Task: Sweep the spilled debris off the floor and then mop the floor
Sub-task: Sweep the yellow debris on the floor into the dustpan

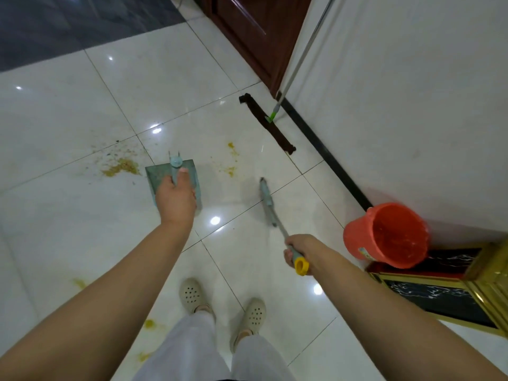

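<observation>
Standing over the white tile floor, the person has the left hand wrapped around the dustpan handle, and the right hand closed on the broom shaft. The biggest debris pile lies at about ten o'clock from the dustpan, just beside its left edge (smaller smears sit at eleven o'clock from the broom head). The broom's long axis runs toward eleven o'clock, so the pan hand is nearer the main pile. The mop waits against the wall at one o'clock.
</observation>
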